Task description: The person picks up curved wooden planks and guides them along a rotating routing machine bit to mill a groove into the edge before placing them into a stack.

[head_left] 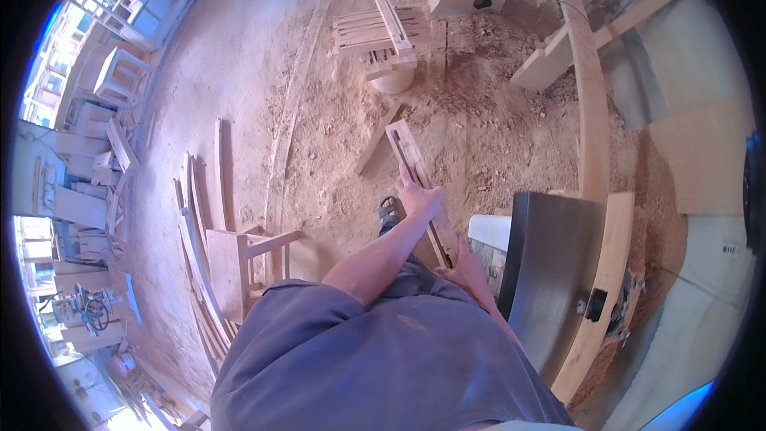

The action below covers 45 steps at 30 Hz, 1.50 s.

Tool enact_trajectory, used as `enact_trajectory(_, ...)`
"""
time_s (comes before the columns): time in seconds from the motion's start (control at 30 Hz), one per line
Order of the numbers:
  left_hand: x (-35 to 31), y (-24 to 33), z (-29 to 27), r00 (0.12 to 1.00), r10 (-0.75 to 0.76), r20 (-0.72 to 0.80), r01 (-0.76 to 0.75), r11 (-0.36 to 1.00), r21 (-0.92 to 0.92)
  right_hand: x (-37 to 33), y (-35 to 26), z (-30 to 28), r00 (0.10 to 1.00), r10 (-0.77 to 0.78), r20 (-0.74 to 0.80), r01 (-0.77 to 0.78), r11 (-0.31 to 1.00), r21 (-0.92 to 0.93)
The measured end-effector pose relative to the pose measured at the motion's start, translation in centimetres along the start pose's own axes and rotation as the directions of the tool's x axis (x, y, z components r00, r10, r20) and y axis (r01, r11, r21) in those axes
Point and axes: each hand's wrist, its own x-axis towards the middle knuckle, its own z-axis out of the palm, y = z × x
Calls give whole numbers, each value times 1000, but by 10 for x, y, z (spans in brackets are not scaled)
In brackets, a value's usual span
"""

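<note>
A pale wooden workpiece with dark slots cut along it is held slantwise in front of my body. My left hand is closed round its middle. At its near end, my right hand grips it too, with part of that hand hidden. Right of the workpiece stands a machine with a broad dark metal table and a white part beside it. The hands are apart from this machine.
Slotted wooden pieces are stacked on a pale round support ahead. Loose wood lies on the sawdust-covered floor. Long strips and a wooden frame stand left. A long beam runs along the right.
</note>
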Motion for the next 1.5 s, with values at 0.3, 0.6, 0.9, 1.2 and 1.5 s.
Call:
enact_trajectory(0.3,172,74,-36,935,141,327,-87,981,-176,180,-29,12,1000,5,-12,3,779,627)
enact_trajectory(0.6,271,-42,-130,979,-135,154,105,977,184,397,-108,-119,994,99,-52,-48,802,596)
enact_trajectory(0.9,132,-115,-223,845,-204,-494,420,825,379,748,-162,-203,980,-51,-195,98,966,240)
enact_trajectory(1.2,92,15,-96,619,-786,-1,786,619,-7,871,-234,-154,999,-35,9,36,997,-74)
enact_trajectory(1.5,225,91,-71,679,-720,-140,721,691,-55,864,-249,-103,995,-54,86,55,998,-6)
